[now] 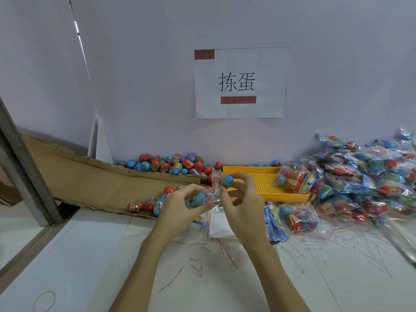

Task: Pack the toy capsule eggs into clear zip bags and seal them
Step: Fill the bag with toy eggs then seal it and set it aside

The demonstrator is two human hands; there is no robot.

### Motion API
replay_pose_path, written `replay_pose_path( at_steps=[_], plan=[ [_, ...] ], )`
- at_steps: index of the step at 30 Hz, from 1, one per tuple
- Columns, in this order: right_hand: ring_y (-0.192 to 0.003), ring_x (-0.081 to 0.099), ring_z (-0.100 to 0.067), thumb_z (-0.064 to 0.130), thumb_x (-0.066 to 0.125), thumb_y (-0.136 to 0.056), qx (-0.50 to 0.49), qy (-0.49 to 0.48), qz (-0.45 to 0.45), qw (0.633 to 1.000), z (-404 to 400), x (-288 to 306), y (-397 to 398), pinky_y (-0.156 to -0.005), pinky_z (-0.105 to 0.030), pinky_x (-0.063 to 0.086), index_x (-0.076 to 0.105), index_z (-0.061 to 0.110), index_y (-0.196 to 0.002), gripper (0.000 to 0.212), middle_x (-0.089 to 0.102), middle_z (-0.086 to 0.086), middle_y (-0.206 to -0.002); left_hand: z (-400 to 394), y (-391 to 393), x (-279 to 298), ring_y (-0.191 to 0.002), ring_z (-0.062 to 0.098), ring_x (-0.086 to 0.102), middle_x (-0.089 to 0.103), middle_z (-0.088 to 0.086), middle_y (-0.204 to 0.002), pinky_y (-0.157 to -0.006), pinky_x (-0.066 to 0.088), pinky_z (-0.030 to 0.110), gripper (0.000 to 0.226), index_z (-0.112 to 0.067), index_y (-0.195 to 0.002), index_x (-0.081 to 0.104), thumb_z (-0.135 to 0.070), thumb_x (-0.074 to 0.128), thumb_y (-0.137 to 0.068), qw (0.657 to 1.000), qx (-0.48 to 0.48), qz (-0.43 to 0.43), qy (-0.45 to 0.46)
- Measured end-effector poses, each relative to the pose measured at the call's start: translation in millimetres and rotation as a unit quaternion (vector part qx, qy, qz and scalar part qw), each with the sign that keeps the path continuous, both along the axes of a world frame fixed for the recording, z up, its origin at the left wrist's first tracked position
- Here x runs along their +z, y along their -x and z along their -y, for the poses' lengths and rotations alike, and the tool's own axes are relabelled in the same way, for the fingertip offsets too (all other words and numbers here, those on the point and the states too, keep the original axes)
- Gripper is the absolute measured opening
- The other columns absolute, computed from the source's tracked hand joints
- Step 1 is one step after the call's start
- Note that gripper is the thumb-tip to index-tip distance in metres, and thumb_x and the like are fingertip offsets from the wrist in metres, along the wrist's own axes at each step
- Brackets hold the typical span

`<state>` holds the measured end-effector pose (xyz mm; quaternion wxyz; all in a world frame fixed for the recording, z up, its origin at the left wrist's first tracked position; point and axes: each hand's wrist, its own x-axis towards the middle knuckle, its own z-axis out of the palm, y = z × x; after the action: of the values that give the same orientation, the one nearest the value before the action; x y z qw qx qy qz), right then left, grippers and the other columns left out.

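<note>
The left hand point(180, 204) grips a clear plastic zip bag point(208, 195) holding a blue capsule egg point(198, 199) lying tilted. The right hand point(242, 199) pinches a second blue capsule egg point(227, 181) at the bag's mouth, its blue end pointing up-right.

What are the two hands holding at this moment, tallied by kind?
blue capsule eggs: 2, one inside the bag in the left hand, the other pinched by the right hand
clear zip bag: 1
Total: 3
</note>
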<state>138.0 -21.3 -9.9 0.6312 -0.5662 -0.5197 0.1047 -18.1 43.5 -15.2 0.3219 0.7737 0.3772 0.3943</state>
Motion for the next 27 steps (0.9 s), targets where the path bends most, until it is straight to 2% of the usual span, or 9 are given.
replay_pose_path(
  at_steps=[4,7,9,14,18,22,27],
  plan=[
    [-0.081,0.070,-0.003,0.012,0.075,-0.091,0.038,0.018,-0.057,0.998,-0.8,0.2,-1.8,-0.062,-0.018,0.056,0.052,0.021,-0.112,0.033,0.070,0.004,-0.100,-0.2,0.9,1.3,-0.107,0.001,0.064,0.073,-0.019,-0.108,-0.089,0.052,0.012,0.044,-0.027,-0.113,0.074,-0.051,0.078,-0.077,1.000,0.009,0.013,-0.026],
    [-0.090,0.067,0.002,0.020,0.076,-0.091,0.039,0.034,-0.043,0.998,-0.8,-0.4,-2.6,-0.067,-0.016,0.056,0.053,0.030,-0.106,0.030,0.066,0.013,-0.104,0.3,0.0,1.9,-0.109,0.001,0.064,0.072,-0.017,-0.112,-0.092,0.052,0.016,0.042,-0.027,-0.117,0.073,-0.045,0.079,-0.081,1.000,0.011,0.005,-0.025],
    [-0.090,0.066,0.003,0.020,0.078,-0.090,0.025,0.027,-0.027,0.999,-0.8,-0.3,-3.3,-0.066,-0.014,0.055,0.055,0.032,-0.102,0.028,0.066,0.013,-0.104,0.0,0.3,2.4,-0.112,0.000,0.062,0.072,-0.019,-0.114,-0.094,0.051,0.016,0.040,-0.028,-0.119,0.072,-0.043,0.080,-0.083,1.000,0.010,0.004,-0.023],
    [-0.085,0.065,0.000,0.013,0.077,-0.090,-0.001,0.011,0.060,0.998,-0.9,0.8,-8.9,-0.067,-0.007,0.052,0.064,0.022,-0.114,0.029,0.067,0.008,-0.107,0.4,2.7,3.4,-0.113,-0.002,0.062,0.071,-0.025,-0.113,-0.093,0.051,0.015,0.035,-0.038,-0.117,0.072,-0.044,0.079,-0.083,1.000,0.008,0.012,-0.014],
    [-0.084,0.066,0.000,0.003,0.073,-0.091,-0.006,-0.001,0.080,0.997,-0.5,1.0,-8.8,-0.068,-0.007,0.051,0.066,0.026,-0.115,0.034,0.062,0.005,-0.116,0.7,3.7,4.3,-0.113,-0.003,0.061,0.071,-0.025,-0.114,-0.091,0.052,0.013,0.032,-0.043,-0.115,0.070,-0.035,0.079,-0.085,1.000,0.002,0.015,-0.008],
    [-0.084,0.068,-0.001,0.001,0.076,-0.088,0.016,0.005,0.098,0.995,-0.4,1.9,-11.4,-0.067,-0.007,0.052,0.067,0.030,-0.110,0.037,0.063,0.006,-0.113,1.1,4.2,6.6,-0.112,-0.006,0.062,0.073,-0.022,-0.115,-0.091,0.050,0.010,0.032,-0.031,-0.118,0.074,-0.027,0.079,-0.088,0.999,0.000,0.030,-0.015],
    [-0.092,0.066,-0.001,0.007,0.074,-0.090,0.083,0.037,0.128,0.988,2.2,0.4,-15.1,-0.067,-0.013,0.053,0.070,0.034,-0.117,0.038,0.064,0.020,-0.117,2.6,5.5,8.5,-0.109,-0.006,0.064,0.075,-0.020,-0.110,-0.091,0.050,0.008,0.030,-0.026,-0.115,0.076,-0.026,0.082,-0.086,0.999,-0.010,0.044,-0.006]
  ],
)
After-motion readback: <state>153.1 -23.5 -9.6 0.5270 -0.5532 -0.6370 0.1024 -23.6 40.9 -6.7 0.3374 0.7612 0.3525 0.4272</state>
